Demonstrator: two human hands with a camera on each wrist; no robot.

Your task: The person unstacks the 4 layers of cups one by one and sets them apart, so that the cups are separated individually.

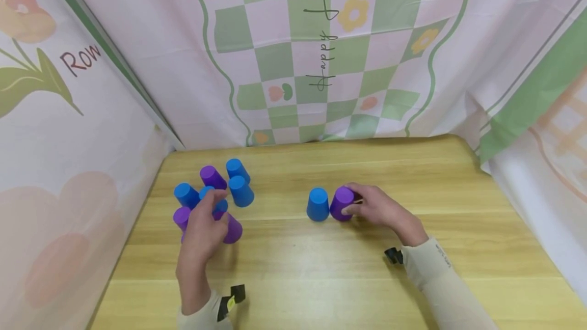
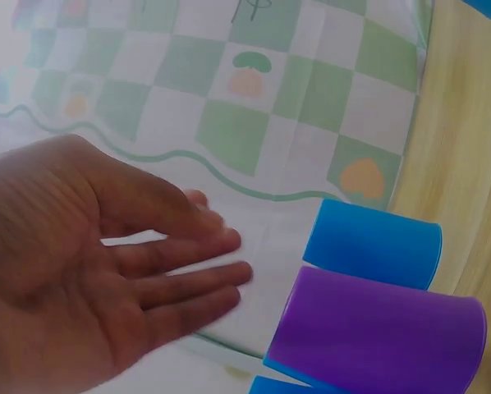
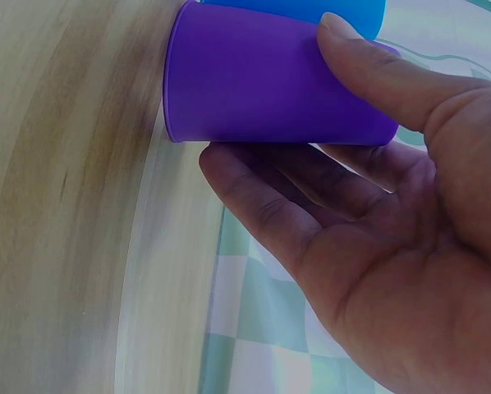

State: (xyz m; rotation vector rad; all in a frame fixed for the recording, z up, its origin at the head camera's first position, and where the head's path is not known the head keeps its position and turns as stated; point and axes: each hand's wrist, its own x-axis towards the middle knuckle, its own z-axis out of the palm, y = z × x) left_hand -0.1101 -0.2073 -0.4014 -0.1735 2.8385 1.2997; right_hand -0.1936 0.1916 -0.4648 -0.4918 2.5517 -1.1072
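Note:
In the head view, my right hand (image 1: 378, 210) holds an upside-down purple cup (image 1: 340, 205) on the table. The right wrist view has the thumb on one side of this purple cup (image 3: 254, 78) and the fingers along the other. An upside-down blue cup (image 1: 318, 205) stands close beside it on the left. Over a cluster of cups at the left is my left hand (image 1: 201, 236), hiding part of the group. Its fingers are relaxed and hold nothing; in the left wrist view this hand (image 2: 89, 271) is apart from a nearby purple cup (image 2: 381, 328).
The cluster includes a purple cup (image 1: 213, 177), a blue cup (image 1: 241, 191) and several others, all upside down on the wooden table (image 1: 293, 279). A patterned curtain (image 1: 270, 65) hangs along the table's far edge. More printed cloth borders both sides.

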